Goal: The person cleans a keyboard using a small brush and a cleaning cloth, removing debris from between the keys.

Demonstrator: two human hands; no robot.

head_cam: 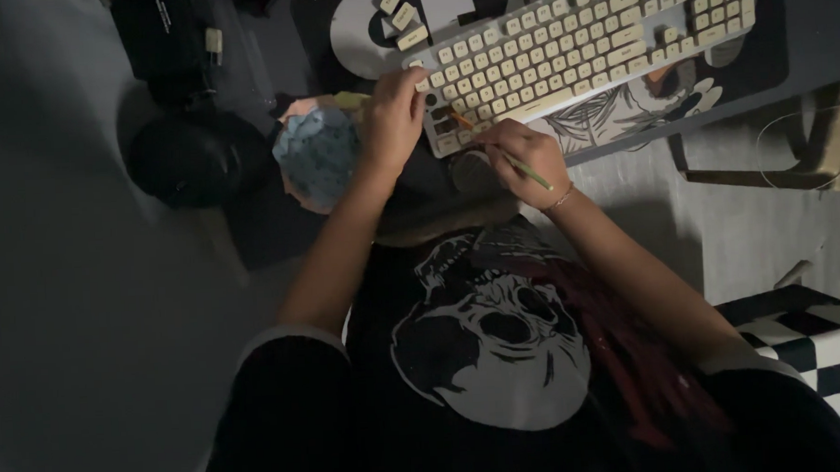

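Keyboard (582, 45) lying tilted on a printed mat (622, 104), corner keycaps missing; left hand (391, 119) gripping that bare corner, fingers curled over the edge; right hand (525, 161) pinching a thin green tool (529, 172), tip touching the bare slots; loose keycaps (401, 18) sitting above; blue cloth (317, 155) beside the left hand

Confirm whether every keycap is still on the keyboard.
No: the keyboard shows bare sockets at its lower left corner, and loose keycaps lie beside it.
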